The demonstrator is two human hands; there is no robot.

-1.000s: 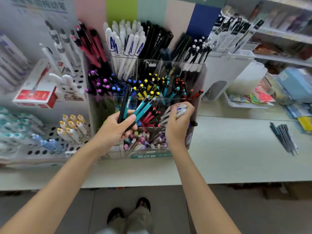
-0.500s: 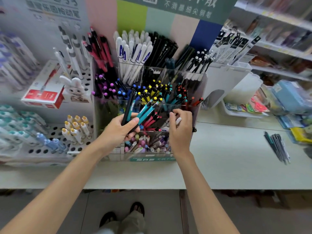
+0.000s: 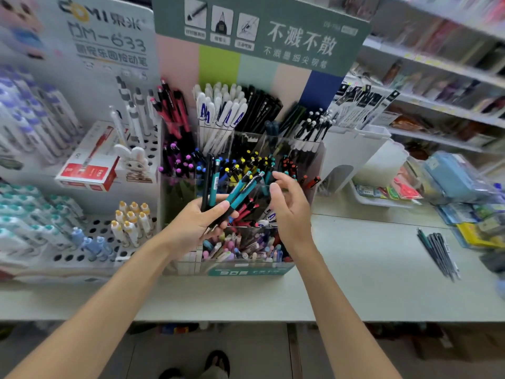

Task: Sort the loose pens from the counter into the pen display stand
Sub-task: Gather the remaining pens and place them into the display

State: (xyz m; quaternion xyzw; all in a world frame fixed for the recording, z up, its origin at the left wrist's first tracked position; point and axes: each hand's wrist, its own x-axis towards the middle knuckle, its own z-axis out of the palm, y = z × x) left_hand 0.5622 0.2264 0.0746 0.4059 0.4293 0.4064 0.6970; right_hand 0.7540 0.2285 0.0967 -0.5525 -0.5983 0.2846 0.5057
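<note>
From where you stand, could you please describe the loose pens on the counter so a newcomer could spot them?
From the clear pen display stand, look right along the pale counter. The bundle of loose pens lies there, dark and slim. Unlike the displayed pens, they lie flat on the bare surface, in no holder.

The head view looks forward and down, close over the counter (image 3: 355, 269) and pen display stand (image 3: 240, 270).

Pale counter (image 3: 355, 291). Standing on it: a clear pen display stand (image 3: 240, 270) at centre, a white perforated rack (image 3: 82, 257) just beside it on the left, and a white bin (image 3: 352, 157) on the right. A bundle of loose pens (image 3: 438, 251) lies far right, well apart from the stand.
</note>
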